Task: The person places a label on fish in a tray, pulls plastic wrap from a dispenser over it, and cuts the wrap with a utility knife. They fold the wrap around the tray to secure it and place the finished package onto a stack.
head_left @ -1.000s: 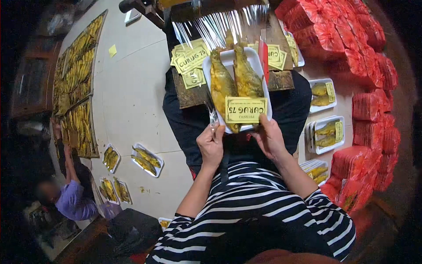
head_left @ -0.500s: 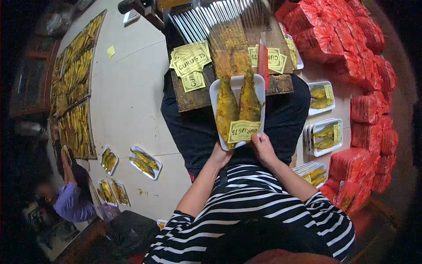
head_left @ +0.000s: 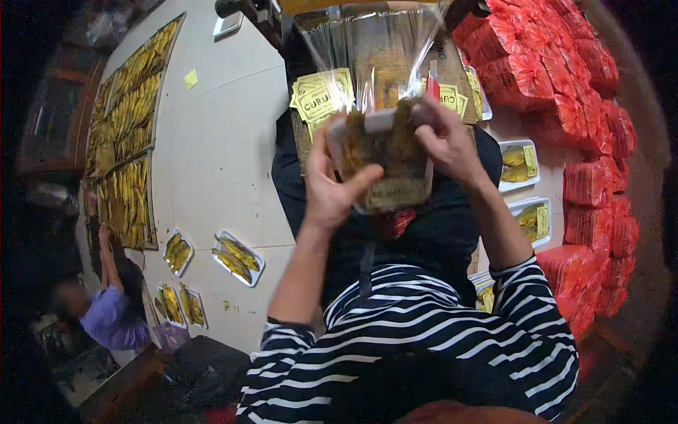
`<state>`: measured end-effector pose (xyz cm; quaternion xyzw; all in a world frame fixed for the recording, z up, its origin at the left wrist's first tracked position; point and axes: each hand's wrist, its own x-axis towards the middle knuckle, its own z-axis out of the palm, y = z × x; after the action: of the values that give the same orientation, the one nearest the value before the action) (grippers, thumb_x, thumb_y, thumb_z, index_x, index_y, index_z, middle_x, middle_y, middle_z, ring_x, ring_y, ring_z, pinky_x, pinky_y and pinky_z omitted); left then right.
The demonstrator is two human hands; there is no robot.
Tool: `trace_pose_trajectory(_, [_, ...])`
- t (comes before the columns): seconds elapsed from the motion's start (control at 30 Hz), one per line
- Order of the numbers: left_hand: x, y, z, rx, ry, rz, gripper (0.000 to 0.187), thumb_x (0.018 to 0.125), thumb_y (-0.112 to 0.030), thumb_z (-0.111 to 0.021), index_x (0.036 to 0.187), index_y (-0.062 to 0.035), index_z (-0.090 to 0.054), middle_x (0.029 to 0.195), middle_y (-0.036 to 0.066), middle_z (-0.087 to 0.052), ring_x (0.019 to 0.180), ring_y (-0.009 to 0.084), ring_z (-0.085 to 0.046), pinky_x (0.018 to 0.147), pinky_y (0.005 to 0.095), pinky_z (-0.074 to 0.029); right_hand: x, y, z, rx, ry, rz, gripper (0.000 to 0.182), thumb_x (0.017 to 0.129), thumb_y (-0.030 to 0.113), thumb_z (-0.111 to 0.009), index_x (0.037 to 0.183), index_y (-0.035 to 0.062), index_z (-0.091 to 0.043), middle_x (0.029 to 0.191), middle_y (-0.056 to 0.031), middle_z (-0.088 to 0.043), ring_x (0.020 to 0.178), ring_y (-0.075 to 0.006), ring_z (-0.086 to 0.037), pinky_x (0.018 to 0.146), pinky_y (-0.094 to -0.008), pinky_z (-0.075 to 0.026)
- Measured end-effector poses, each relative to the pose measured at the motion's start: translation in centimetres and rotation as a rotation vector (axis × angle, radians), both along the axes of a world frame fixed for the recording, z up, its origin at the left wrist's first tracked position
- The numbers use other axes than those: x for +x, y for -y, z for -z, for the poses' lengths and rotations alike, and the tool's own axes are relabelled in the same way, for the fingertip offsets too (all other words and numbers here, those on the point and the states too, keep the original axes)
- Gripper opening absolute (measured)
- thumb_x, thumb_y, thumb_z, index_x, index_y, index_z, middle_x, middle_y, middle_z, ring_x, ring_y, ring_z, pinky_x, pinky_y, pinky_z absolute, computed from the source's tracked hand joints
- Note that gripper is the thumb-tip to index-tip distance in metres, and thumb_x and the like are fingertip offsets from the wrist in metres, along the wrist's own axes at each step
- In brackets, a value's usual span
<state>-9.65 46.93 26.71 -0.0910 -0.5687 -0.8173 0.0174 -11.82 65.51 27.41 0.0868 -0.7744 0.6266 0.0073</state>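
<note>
A white foam tray (head_left: 381,120) of yellow-brown fish, with a yellow label at its near end, is held tilted over my lap and smeared by motion. My left hand (head_left: 330,185) grips its left side, the thumb lying across the top. At the far right corner, my right hand (head_left: 452,145) is closed on clear plastic film where it meets the tray; its fingertips are blurred. The film (head_left: 374,42) stretches from the tray up over the wooden board. Printed yellow labels (head_left: 321,99) lie on the board's left, more on its right beside a red-handled tool (head_left: 432,86).
Red-wrapped packs (head_left: 593,191) are stacked on the right, near labelled fish trays (head_left: 519,166). On the left floor lie fish trays (head_left: 239,258) and mats covered with fish (head_left: 131,141). Another person in a purple top (head_left: 116,321) works at lower left.
The tray has moved up toward the board and is tilted. My left hand has shifted to its left side, my right hand to the far right corner. Film now rises in a sheet behind it.
</note>
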Motion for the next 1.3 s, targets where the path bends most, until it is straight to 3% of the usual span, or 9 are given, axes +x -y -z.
trace_pose_trajectory(0.13, [-3.9,2.9,-7.0,-0.043,-0.007,0.269,0.039,0.078,-0.037,-0.061,0.089,0.0008,-0.057,0.082,0.006,-0.059,0.081,0.0108,-0.055,0.076,0.0229,-0.041,1.1,0.5,-3.4,-0.073,-0.367,-0.009,0.045,0.064,-0.009,-0.045,0.105,0.0033,-0.058,0.094,-0.0106,-0.055,0.089,-0.0214,-0.053,0.081,-0.0275,-0.039])
trace_pose_trajectory(0.3, [-12.3,2.0,1.5,-0.558,0.312,0.206,0.061,0.080,-0.060,-0.048,0.073,-0.0007,-0.062,0.064,0.002,-0.057,0.053,0.0072,-0.050,0.051,0.0222,-0.041,5.3,-0.3,-2.0,0.031,-0.260,-0.244,0.037,0.069,-0.004,-0.046,0.103,0.0011,-0.060,0.108,-0.0138,-0.057,0.113,-0.0278,-0.047,0.097,-0.0383,-0.033])
trace_pose_trajectory(0.47, [-11.1,0.8,3.4,-0.447,0.196,0.085,0.031,0.082,-0.028,-0.060,0.071,0.0016,-0.059,0.064,0.001,-0.055,0.060,0.0071,-0.052,0.055,0.0199,-0.041,3.2,-3.9,0.8,-0.082,0.037,-0.387,0.021,0.085,0.012,-0.047,0.087,-0.0023,-0.063,0.095,-0.0133,-0.063,0.105,-0.0272,-0.054,0.096,-0.0394,-0.034])
trace_pose_trajectory(0.53, [-9.9,0.6,3.8,-0.349,0.192,0.011,0.019,0.080,-0.018,-0.061,0.077,0.0011,-0.057,0.071,0.002,-0.056,0.066,0.0082,-0.053,0.059,0.0199,-0.042,0.9,-3.8,2.9,-0.273,0.097,0.034,0.029,0.089,0.018,-0.045,0.074,-0.0031,-0.059,0.071,-0.0080,-0.061,0.083,-0.0204,-0.058,0.081,-0.0349,-0.044])
trace_pose_trajectory(0.67, [-8.8,0.0,5.5,-0.162,0.287,-0.071,0.022,0.077,-0.007,-0.064,0.097,-0.0014,-0.055,0.088,0.004,-0.058,0.074,0.0084,-0.053,0.067,0.0207,-0.044,-3.7,-3.6,5.8,1.038,-0.350,0.410,0.025,0.084,0.012,-0.051,0.104,-0.0024,-0.046,0.097,-0.0186,-0.051,0.079,-0.0272,-0.056,0.069,-0.0342,-0.046])
trace_pose_trajectory(0.77, [-8.1,-0.6,6.8,0.048,0.341,-0.142,0.011,0.080,-0.007,-0.062,0.089,-0.0019,-0.058,0.081,0.003,-0.059,0.071,0.0079,-0.054,0.064,0.0205,-0.044,-4.3,-5.0,8.1,0.865,-0.389,0.380,0.033,0.083,0.013,-0.052,0.112,0.0000,-0.041,0.098,-0.0147,-0.052,0.081,-0.0208,-0.055,0.066,-0.0300,-0.047])
trace_pose_trajectory(0.93, [-7.6,-0.8,8.3,0.504,0.463,-0.128,0.007,0.084,-0.010,-0.059,0.084,-0.0024,-0.059,0.078,0.003,-0.061,0.069,0.0080,-0.056,0.063,0.0211,-0.045,-4.0,-6.8,3.8,-0.389,-0.018,0.261,0.034,0.089,0.018,-0.044,0.121,0.0048,-0.042,0.106,-0.0065,-0.054,0.076,-0.0074,-0.052,0.063,-0.0204,-0.045])
trace_pose_trajectory(1.1, [-6.4,-1.2,6.8,0.537,0.397,-0.173,0.009,0.087,-0.009,-0.053,0.087,-0.0027,-0.059,0.084,0.004,-0.062,0.074,0.0112,-0.058,0.069,0.0241,-0.048,-7.1,-0.4,-1.7,0.079,-0.175,-0.373,0.034,0.089,0.010,-0.042,0.122,0.0082,-0.048,0.108,-0.0075,-0.058,0.076,-0.0163,-0.056,0.067,-0.0331,-0.047])
trace_pose_trajectory(1.3, [-5.8,-1.7,6.5,0.458,0.300,-0.197,0.012,0.089,-0.014,-0.049,0.091,-0.0040,-0.056,0.090,0.006,-0.059,0.078,0.0128,-0.057,0.074,0.0262,-0.047,-7.2,2.6,-5.9,1.073,-0.264,-0.360,0.032,0.086,0.021,-0.042,0.114,0.0219,-0.057,0.092,-0.0098,-0.062,0.081,-0.0261,-0.060,0.069,-0.0351,-0.047])
